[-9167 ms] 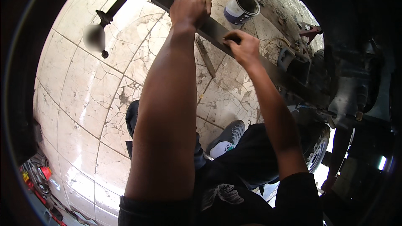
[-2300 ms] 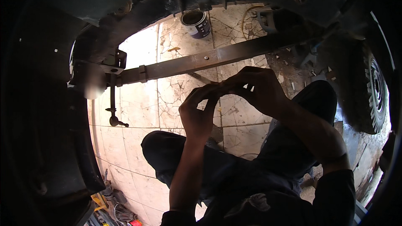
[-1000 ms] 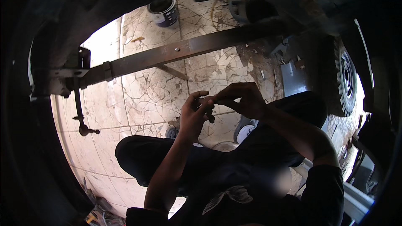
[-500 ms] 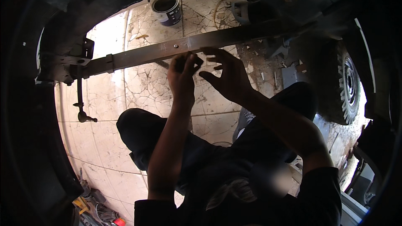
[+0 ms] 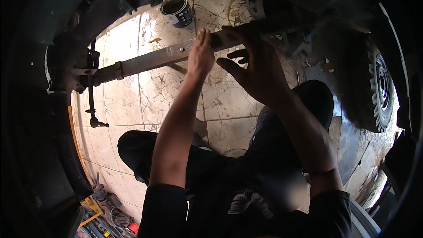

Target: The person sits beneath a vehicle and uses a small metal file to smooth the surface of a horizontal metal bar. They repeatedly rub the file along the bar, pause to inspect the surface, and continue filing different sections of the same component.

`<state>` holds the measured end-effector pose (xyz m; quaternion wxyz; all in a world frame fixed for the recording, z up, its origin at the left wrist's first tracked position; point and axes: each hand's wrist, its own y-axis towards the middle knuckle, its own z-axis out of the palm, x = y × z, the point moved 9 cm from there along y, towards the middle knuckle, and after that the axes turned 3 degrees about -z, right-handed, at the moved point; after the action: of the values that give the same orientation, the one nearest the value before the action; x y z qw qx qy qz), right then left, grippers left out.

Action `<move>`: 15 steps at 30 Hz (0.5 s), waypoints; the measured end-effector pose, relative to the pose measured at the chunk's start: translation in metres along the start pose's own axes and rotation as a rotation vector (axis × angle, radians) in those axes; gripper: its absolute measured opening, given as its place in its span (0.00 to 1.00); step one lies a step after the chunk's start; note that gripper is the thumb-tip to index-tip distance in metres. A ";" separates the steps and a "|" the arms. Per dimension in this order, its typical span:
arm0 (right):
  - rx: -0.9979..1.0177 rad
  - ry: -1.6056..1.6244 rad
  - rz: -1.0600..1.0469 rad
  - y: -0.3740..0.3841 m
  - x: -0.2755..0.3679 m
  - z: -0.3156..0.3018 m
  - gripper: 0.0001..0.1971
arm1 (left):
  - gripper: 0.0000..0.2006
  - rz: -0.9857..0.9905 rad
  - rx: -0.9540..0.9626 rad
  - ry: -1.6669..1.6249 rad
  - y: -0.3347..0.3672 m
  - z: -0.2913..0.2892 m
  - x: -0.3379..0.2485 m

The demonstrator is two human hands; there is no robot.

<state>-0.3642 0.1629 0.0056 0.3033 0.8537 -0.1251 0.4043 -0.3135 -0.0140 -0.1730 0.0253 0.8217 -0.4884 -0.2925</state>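
both hands work at the long metal bar [image 5: 150, 59] spanning above the tiled floor [image 5: 128, 101]. left hand [image 5: 200, 57] presses flat, fingers straight; right hand [image 5: 253, 68] spread wide, holding nothing. best to keep the bar steadied.

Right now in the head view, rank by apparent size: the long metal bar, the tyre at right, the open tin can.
1. long metal bar, longest, though thin
2. tyre, alike in bulk, so unsure against the bar
3. tin can, clearly smallest, also farthest away
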 end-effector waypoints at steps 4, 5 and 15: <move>-0.010 -0.002 0.063 0.000 -0.014 -0.014 0.32 | 0.35 0.017 0.054 0.052 -0.030 0.018 -0.019; 0.002 -0.024 0.066 0.001 -0.015 -0.016 0.32 | 0.36 0.013 0.064 0.051 -0.035 0.018 -0.021; 0.021 0.097 0.056 0.001 -0.003 -0.020 0.31 | 0.45 0.011 0.160 0.096 -0.006 0.018 -0.018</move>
<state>-0.3792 0.1747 0.0132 0.2887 0.8322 -0.1301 0.4551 -0.3247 0.0083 -0.1812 -0.0156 0.8315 -0.5129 -0.2128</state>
